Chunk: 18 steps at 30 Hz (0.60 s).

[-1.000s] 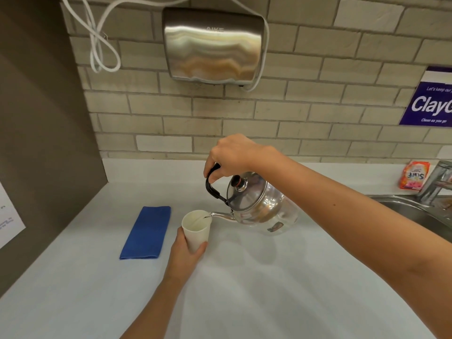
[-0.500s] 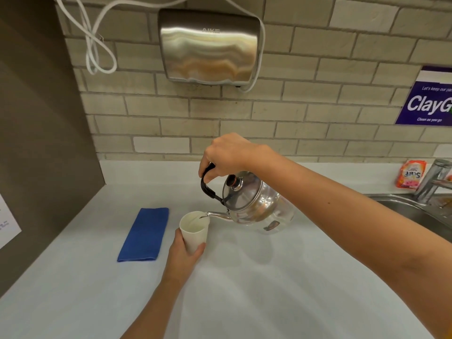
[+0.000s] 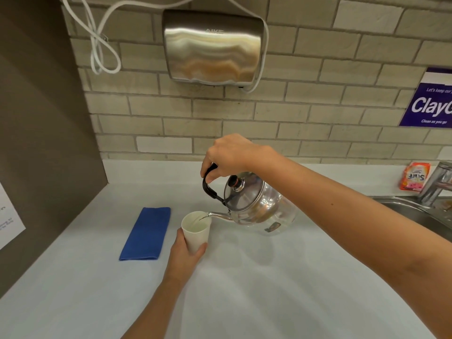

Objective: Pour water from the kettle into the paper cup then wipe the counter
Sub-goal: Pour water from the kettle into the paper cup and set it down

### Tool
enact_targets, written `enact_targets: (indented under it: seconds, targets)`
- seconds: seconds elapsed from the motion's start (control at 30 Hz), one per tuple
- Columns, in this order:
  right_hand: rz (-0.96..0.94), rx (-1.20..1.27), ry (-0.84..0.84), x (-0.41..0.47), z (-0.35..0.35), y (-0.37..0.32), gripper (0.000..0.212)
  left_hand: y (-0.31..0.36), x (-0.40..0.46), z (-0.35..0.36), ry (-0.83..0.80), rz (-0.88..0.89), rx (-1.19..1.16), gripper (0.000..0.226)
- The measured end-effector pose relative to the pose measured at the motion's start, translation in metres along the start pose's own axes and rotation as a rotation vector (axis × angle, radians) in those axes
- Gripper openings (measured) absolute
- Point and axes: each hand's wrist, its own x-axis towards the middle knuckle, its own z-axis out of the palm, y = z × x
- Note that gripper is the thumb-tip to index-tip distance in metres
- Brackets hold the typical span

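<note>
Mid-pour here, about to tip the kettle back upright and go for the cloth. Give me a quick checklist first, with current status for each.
1. Spout over the paper cup mouth: ok.
2. Left hand steadying the cup: ok.
3. Right hand firm on the kettle handle: ok.
4. Water level in cup: cannot tell.
5. Blue cloth folded within reach, left of the cup: ok.
6. Spills on the counter: none visible, ok.

Right hand (image 3: 230, 152) tips the kettle (image 3: 254, 204), spout over the paper cup (image 3: 195, 231) in the left hand (image 3: 183, 255), blue cloth (image 3: 146, 233) on bench (image 3: 269, 289)
</note>
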Motion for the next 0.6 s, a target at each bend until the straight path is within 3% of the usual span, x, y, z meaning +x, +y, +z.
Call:
enact_targets:
  seconds: [0.6]
  targets:
    - [-0.021, -0.002, 0.001, 0.0039, -0.0005, -0.002, 0.024, 0.0007, 0.0002, -0.0002, -0.001, -0.007, 0.027, 0.069]
